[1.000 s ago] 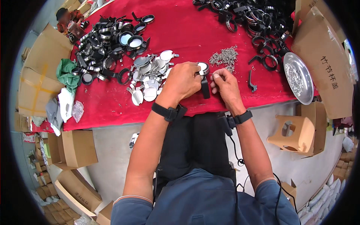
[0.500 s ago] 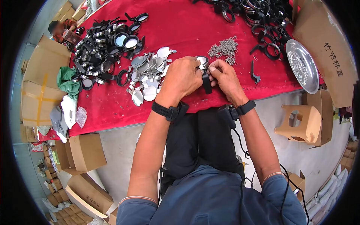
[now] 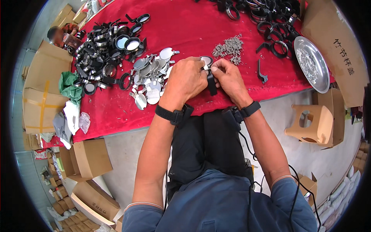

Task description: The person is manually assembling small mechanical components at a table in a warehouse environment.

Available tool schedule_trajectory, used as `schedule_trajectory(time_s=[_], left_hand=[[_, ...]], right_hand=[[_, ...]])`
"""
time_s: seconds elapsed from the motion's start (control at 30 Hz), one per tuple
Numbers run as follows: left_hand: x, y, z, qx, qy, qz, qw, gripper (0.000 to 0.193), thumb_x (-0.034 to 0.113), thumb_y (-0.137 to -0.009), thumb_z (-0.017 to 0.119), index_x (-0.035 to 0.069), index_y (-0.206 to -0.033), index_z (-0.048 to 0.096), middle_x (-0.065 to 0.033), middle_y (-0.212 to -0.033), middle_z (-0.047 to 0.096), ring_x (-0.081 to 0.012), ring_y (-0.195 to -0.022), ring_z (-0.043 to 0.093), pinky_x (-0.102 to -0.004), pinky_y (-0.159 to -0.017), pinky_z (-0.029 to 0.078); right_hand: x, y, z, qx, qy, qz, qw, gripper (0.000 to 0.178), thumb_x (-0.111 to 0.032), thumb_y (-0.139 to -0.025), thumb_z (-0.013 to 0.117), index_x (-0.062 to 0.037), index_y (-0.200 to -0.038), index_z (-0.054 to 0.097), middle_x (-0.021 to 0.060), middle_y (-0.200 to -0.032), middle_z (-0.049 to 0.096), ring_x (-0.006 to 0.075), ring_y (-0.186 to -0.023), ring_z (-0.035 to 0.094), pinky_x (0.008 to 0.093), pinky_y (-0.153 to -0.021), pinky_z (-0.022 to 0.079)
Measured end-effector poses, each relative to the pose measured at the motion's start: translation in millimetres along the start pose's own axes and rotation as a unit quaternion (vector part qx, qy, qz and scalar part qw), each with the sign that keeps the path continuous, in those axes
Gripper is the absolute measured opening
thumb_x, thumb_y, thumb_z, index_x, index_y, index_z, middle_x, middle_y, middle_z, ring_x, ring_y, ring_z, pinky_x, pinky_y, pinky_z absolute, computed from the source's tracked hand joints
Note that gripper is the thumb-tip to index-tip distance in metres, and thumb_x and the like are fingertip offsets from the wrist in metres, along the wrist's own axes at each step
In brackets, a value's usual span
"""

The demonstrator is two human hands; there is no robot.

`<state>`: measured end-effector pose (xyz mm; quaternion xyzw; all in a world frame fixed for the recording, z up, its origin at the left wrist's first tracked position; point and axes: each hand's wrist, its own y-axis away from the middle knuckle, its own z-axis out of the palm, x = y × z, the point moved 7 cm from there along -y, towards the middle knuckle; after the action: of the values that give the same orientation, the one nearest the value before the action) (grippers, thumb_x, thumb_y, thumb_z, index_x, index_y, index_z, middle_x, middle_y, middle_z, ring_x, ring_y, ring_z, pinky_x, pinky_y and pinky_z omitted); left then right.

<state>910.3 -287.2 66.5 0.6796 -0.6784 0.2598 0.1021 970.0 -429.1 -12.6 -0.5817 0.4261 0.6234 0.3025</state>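
Over the front of the red-covered table, both my hands meet at a round black lid (image 3: 207, 59) with a silver disc in it and a black handle strip (image 3: 211, 86) hanging toward me. My left hand (image 3: 188, 79) grips its left side with fingers closed. My right hand (image 3: 228, 77) pinches at the joint between ring and strip; anything tiny in those fingertips is hidden. Left of my left hand lie loose silver discs with tabs (image 3: 154, 94). Beyond my right hand is a small pile of bent wire clips (image 3: 228, 49).
Black lids (image 3: 106, 69) heap up at the left, black rings (image 3: 280, 48) at the far right. A lone black lever (image 3: 262, 72) lies near a metal dish (image 3: 305, 44) of small wire pieces. Cardboard boxes (image 3: 326, 42) flank the table; a tan stool (image 3: 311, 123) stands below right.
My hands stay on the lid, and the right fingers have shifted slightly at its joint. The whole view has moved a little.
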Motion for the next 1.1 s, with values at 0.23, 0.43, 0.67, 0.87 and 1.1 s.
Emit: schedule_trajectory(time_s=[0.23,0.43,0.67,0.87,1.1], left_hand=[[-2.1,-1.1,1.4,-0.004,0.003,-0.007,1.0,0.03,0.013,-0.09,0.069,-0.004,-0.111,0.083,-0.027,-0.121,0.079,-0.046,-0.106,0.077,-0.0494,-0.099,0.061],[-1.2,0.3,-3.4,0.012,0.019,-0.001,1.0,0.033,0.013,-0.089,0.072,-0.003,-0.116,0.083,-0.0251,-0.124,0.079,-0.044,-0.108,0.077,-0.0477,-0.1,0.061],[-6.9,-0.6,-0.1,0.007,0.043,-0.026,0.999,0.034,0.015,-0.087,0.076,-0.002,-0.115,0.084,-0.0235,-0.124,0.08,-0.0425,-0.104,0.078,-0.0459,-0.096,0.062],[-11.0,-2.3,1.5,0.018,0.063,-0.029,0.997,0.035,0.015,-0.087,0.077,-0.002,-0.116,0.084,-0.0224,-0.124,0.08,-0.0398,-0.1,0.08,-0.044,-0.093,0.063],[-18.5,-3.6,0.6,-0.001,0.118,-0.061,0.991,0.038,0.016,-0.088,0.078,-0.003,-0.12,0.083,-0.0218,-0.128,0.08,-0.0378,-0.106,0.08,-0.042,-0.096,0.062]], right_hand=[[-1.1,3.8,-2.1,0.049,0.008,-0.05,0.998,0.016,-0.013,-0.102,0.073,0.0021,-0.107,0.077,0.0049,-0.08,0.072,0.0114,-0.068,0.065,0.0315,-0.062,0.052],[0.4,20.9,-5.3,0.099,0.022,-0.107,0.989,0.02,-0.007,-0.1,0.074,0.0021,-0.117,0.08,0.0087,-0.09,0.075,0.0141,-0.076,0.069,0.0327,-0.069,0.056],[-28.1,42.3,0.3,0.108,0.135,-0.276,0.945,0.025,-0.002,-0.099,0.072,0.0024,-0.122,0.08,0.0165,-0.112,0.076,0.028,-0.099,0.076,0.0366,-0.085,0.06],[-39.3,51.3,8.7,0.138,0.205,-0.359,0.9,0.023,-0.004,-0.099,0.073,0.0027,-0.121,0.08,0.0153,-0.108,0.075,0.024,-0.093,0.075,0.0348,-0.083,0.059],[-1.3,14.7,-10.5,0.057,0.032,-0.11,0.992,0.021,-0.011,-0.102,0.075,0.0008,-0.118,0.082,0.0053,-0.09,0.075,0.0112,-0.076,0.068,0.0301,-0.068,0.054]])
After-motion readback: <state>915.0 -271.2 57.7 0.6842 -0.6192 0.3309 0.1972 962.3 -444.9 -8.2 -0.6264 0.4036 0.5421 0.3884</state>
